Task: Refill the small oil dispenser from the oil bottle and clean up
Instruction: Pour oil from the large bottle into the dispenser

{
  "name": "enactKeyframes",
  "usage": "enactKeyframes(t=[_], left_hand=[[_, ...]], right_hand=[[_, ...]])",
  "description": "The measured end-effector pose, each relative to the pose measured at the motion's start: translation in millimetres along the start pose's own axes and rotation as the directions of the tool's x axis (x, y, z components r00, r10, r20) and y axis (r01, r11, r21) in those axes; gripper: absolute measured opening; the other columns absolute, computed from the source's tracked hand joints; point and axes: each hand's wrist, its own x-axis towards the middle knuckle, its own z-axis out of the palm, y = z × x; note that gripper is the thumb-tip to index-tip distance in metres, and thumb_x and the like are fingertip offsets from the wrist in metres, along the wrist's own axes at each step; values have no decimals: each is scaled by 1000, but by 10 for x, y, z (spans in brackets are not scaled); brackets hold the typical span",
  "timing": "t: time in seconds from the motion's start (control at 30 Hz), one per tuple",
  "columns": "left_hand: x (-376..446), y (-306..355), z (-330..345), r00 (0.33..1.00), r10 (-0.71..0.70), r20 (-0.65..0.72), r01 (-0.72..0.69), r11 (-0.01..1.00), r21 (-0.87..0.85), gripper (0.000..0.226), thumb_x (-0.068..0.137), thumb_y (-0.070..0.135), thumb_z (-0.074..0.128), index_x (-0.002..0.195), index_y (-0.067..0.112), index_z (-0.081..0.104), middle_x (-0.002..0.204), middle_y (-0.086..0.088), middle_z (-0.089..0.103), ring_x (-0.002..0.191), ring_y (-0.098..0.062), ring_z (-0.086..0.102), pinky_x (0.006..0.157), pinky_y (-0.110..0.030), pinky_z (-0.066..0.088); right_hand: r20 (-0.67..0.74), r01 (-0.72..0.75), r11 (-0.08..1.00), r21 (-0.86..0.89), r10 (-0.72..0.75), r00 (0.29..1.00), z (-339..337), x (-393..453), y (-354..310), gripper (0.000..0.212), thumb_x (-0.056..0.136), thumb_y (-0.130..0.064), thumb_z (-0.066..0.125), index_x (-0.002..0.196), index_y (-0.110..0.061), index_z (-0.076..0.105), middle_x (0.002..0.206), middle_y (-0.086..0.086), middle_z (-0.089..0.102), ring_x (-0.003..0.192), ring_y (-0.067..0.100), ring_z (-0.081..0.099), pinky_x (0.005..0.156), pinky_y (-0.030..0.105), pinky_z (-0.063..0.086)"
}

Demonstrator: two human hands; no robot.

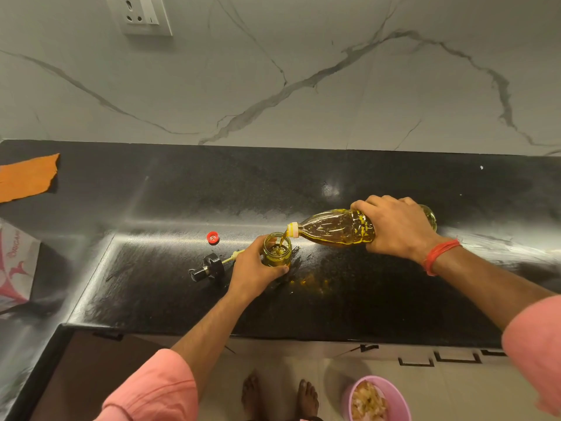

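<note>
A small glass oil dispenser [277, 250] stands open on the black counter [394, 299], and my left hand [253, 268] grips its side. My right hand [397, 227] holds a clear plastic oil bottle [334, 227] tipped almost flat, its mouth over the dispenser's rim. A thin stream of yellow oil runs into the dispenser. The dispenser's black pump top [209, 266] with its pale tube lies on the counter left of my left hand. The bottle's red cap [213, 237] lies a little behind it.
Yellow oil drops [309, 282] are spilled on the counter just right of the dispenser. An orange cloth [27, 177] lies at the far left, a printed box [15, 262] below it. A pink bowl [376, 399] sits on the floor by my feet.
</note>
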Motion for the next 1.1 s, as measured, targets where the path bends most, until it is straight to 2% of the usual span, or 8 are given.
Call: enactKeyframes(t=[0.2, 0.33, 0.57, 0.67, 0.97, 1.1], left_hand=[[0, 1, -4, 1000, -3, 3, 3, 1000, -3, 67, 72, 22, 93, 130, 26, 61, 117, 13, 70, 113, -7, 63, 96, -14, 39], [0, 2, -5, 1000, 0, 3, 0, 1000, -4, 67, 72, 22, 92, 130, 27, 61, 116, 13, 70, 112, -5, 63, 89, -7, 36], [3, -18, 0, 1000, 2, 6, -2, 1000, -8, 66, 72, 23, 92, 130, 25, 62, 117, 12, 72, 113, -7, 64, 92, -12, 39], [7, -14, 2, 1000, 1, 5, -1, 1000, -10, 65, 72, 22, 92, 129, 26, 62, 116, 13, 71, 112, -5, 64, 89, -6, 36], [5, -16, 1, 1000, 5, 8, -5, 1000, -11, 65, 71, 21, 92, 129, 26, 62, 116, 12, 72, 109, -2, 64, 88, -7, 37], [2, -17, -2, 1000, 4, 8, -4, 1000, -3, 65, 71, 21, 92, 128, 26, 62, 114, 13, 71, 106, 1, 63, 84, -1, 36]], right_hand=[[-5, 3, 1000, 2, -3, 1000, 9, 3, 10, 79, 70, -48, 83, 138, -34, 47, 120, -7, 62, 114, 19, 60, 95, 47, 50], [-2, 3, 1000, 5, -3, 1000, 4, 4, 10, 79, 70, -48, 83, 139, -34, 46, 121, -7, 61, 115, 19, 59, 97, 47, 49], [-2, 0, 1000, 2, 0, 1000, 3, 2, 11, 80, 70, -48, 84, 139, -34, 46, 121, -7, 62, 115, 19, 59, 96, 47, 50], [-2, 0, 1000, 4, 0, 1000, -2, -1, 13, 80, 70, -48, 84, 139, -33, 46, 121, -7, 62, 115, 19, 60, 96, 48, 50], [-8, -2, 1000, 0, 2, 1000, -28, -12, 13, 79, 69, -46, 84, 138, -33, 48, 119, -6, 62, 113, 20, 60, 94, 49, 50], [-5, -1, 1000, -4, 1, 1000, -40, -15, 10, 79, 71, -47, 83, 139, -32, 46, 121, -6, 62, 114, 19, 60, 96, 48, 50]])
